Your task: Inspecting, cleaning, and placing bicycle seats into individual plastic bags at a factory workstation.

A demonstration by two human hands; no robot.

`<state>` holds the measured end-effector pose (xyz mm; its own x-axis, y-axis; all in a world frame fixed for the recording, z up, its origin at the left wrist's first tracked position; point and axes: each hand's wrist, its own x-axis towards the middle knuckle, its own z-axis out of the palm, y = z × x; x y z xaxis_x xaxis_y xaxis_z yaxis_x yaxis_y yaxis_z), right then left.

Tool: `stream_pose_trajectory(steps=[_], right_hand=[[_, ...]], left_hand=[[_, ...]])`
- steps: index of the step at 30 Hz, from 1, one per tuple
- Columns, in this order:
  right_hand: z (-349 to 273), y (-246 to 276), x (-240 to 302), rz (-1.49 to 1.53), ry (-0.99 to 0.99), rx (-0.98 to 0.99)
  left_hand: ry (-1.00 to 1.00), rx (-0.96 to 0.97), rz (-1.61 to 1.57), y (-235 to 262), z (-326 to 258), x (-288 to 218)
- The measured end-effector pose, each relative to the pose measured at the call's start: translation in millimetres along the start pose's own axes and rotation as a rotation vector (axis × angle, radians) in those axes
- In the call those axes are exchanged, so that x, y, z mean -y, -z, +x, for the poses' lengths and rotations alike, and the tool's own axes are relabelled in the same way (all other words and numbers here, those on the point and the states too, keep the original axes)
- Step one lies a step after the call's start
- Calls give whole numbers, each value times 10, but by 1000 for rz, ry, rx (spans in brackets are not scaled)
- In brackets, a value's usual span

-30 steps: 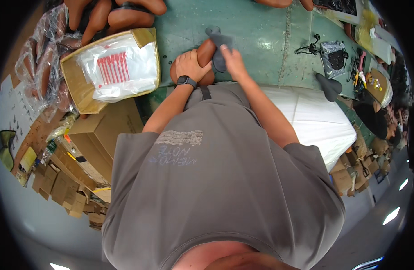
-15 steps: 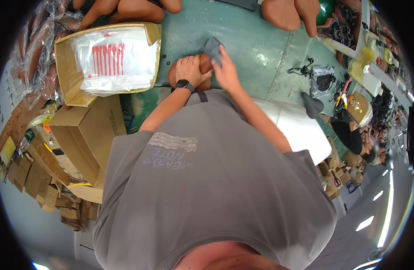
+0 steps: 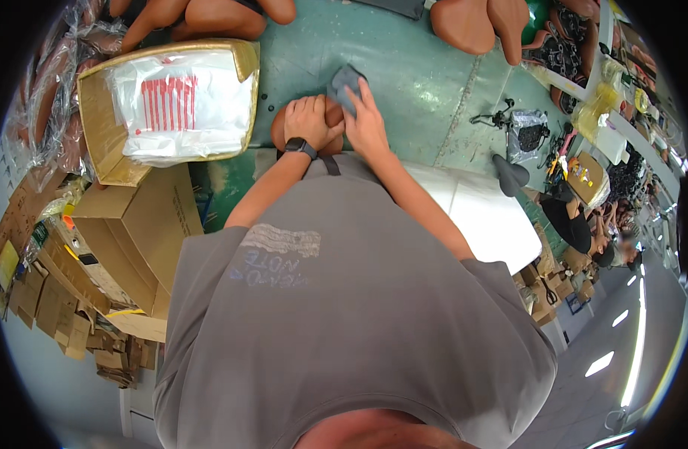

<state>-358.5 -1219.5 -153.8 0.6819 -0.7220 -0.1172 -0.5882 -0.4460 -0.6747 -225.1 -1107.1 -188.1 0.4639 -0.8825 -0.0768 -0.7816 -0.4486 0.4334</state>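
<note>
A brown bicycle saddle (image 3: 279,129) lies on the green work table, close against my body. My left hand (image 3: 308,122), with a dark watch on its wrist, presses down on it, the fingers bent over its top. In my right hand (image 3: 367,126) is a grey cloth (image 3: 347,84), held against the far right end of the saddle. My fingers partly cover the cloth, and both hands hide much of the saddle.
At left stands an open carton (image 3: 97,120) holding white plastic bags with red print. More brown saddles (image 3: 463,22) lie along the far edge. Right of me are a plastic-wrapped black part (image 3: 529,135), a dark saddle-shaped piece (image 3: 511,174) and a white sheet (image 3: 478,213).
My right hand and the cloth have shifted slightly over the saddle's end. The left hand keeps its place on the saddle. The whole view has moved a little.
</note>
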Motion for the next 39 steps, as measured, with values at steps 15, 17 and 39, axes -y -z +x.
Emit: stream_pose_trajectory(steps=[15, 17, 39], right_hand=[[456, 11, 97, 0, -125, 132], [751, -199, -526, -45, -255, 206], [-1202, -390, -457, 333, 11, 175]], left_hand=[[50, 61, -16, 43, -105, 39], [-27, 49, -20, 0, 24, -74], [-37, -56, 41, -390, -50, 30]])
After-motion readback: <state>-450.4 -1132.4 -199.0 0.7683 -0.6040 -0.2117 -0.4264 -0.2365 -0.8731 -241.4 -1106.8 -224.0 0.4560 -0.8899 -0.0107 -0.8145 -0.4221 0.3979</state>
